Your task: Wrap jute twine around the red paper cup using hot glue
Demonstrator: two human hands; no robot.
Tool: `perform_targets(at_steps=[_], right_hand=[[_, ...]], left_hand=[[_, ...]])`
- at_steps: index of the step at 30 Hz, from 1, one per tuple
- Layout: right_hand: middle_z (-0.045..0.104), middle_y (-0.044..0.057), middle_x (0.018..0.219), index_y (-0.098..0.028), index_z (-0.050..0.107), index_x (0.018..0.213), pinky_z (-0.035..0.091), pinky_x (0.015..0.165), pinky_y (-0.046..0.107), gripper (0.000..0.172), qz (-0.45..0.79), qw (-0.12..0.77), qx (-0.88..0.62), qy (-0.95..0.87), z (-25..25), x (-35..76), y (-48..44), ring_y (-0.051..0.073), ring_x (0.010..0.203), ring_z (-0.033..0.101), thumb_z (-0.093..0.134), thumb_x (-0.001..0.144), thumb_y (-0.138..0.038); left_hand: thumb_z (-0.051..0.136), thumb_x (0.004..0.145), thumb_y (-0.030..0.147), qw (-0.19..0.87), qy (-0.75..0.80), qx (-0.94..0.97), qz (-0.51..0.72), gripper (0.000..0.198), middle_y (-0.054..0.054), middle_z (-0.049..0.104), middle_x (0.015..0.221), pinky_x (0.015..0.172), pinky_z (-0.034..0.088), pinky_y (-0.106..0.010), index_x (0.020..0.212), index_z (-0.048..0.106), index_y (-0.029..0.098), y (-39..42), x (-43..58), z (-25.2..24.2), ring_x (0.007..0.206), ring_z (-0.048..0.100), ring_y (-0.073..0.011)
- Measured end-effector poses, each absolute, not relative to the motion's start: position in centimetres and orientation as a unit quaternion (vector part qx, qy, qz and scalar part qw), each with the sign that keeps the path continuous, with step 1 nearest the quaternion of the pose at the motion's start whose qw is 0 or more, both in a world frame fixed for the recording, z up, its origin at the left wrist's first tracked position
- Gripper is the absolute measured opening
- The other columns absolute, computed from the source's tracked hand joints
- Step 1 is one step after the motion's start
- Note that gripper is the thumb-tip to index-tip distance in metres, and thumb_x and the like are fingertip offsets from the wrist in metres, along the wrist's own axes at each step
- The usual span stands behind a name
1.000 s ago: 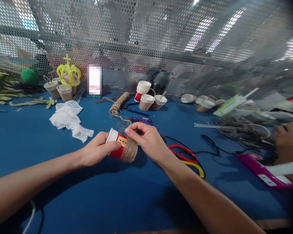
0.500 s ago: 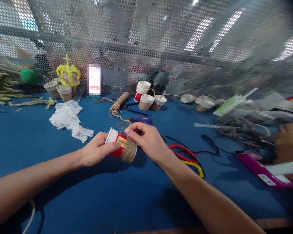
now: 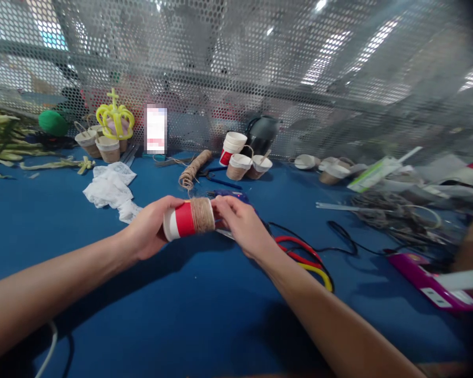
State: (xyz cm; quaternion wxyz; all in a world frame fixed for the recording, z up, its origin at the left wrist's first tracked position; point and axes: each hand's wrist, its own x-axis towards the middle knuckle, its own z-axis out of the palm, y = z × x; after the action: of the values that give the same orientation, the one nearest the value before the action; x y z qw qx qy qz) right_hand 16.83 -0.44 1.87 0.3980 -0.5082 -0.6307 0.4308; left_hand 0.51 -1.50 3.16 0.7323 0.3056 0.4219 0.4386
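Head: cup (image 3: 186, 219) crosswise, white end (image 3: 171, 226) left.

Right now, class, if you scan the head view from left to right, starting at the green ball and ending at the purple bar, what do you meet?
Green ball → yellow crown → left hand → twine-wrapped cup → right hand → red loop → purple bar.

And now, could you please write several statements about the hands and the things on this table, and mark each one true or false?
1. The left hand holds a paper cup. True.
2. Twine covers the whole paper cup. False: twine covers one end; red and white parts are bare.
3. The right hand is at the twine-wrapped end. True.
4. The white cloth lies right of the paper cup. False: the white cloth lies left of it.
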Motion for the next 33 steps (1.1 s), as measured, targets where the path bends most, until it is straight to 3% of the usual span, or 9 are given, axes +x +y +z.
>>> perform_targets(at_steps=[5,8,15,25,33], right_hand=[[0.056,0.01,0.104,-0.017,0.05,0.102,0.046,0.077,0.033,0.032,0.309,0.413,-0.45,-0.729,2.7,16.3,-1.8,0.019,0.093,0.054,0.054,0.074,-0.034],[0.053,0.011,0.109,-0.017,0.049,0.108,0.045,0.082,0.037,0.04,0.221,0.383,-0.439,-0.782,2.6,16.0,-2.3,0.022,0.098,0.051,0.058,0.071,-0.029],[0.059,0.008,0.096,-0.016,0.052,0.101,0.048,0.078,0.036,0.033,0.136,0.395,-0.448,-0.791,1.9,15.8,-2.2,0.02,0.086,0.057,0.057,0.069,-0.02],[0.055,0.004,0.074,-0.014,0.054,0.096,0.046,0.065,0.031,0.029,0.059,0.373,-0.458,-0.805,2.2,15.6,-2.4,0.015,0.067,0.052,0.056,0.067,-0.017],[0.055,0.004,0.072,-0.015,0.054,0.093,0.045,0.064,0.029,0.026,0.05,0.377,-0.45,-0.808,2.5,15.7,-2.5,0.015,0.065,0.05,0.055,0.067,-0.018]], left_hand=[[0.046,0.068,0.021,0.723,0.44,0.281,0.452,0.014,-0.002,0.054,0.055,0.045,0.038,-0.021,0.072,0.055,0.011,-1.1,0.5,3.0,0.045,0.048,-0.0104],[0.046,0.069,0.02,0.729,0.427,0.268,0.463,0.014,-0.002,0.054,0.055,0.044,0.037,-0.02,0.073,0.055,0.01,-1.1,0.5,2.8,0.044,0.047,-0.0095],[0.047,0.071,0.017,0.734,0.407,0.263,0.476,0.013,-0.002,0.056,0.058,0.046,0.037,-0.02,0.071,0.057,0.01,-1.4,0.7,2.5,0.047,0.049,-0.0096],[0.052,0.07,0.02,0.729,0.388,0.294,0.482,0.014,-0.003,0.057,0.063,0.05,0.036,-0.021,0.076,0.059,0.009,-1.3,0.6,1.9,0.052,0.048,-0.0097],[0.051,0.07,0.021,0.725,0.389,0.303,0.48,0.017,-0.003,0.056,0.065,0.051,0.035,-0.021,0.079,0.059,0.008,-1.2,0.7,2.0,0.054,0.047,-0.0101]])
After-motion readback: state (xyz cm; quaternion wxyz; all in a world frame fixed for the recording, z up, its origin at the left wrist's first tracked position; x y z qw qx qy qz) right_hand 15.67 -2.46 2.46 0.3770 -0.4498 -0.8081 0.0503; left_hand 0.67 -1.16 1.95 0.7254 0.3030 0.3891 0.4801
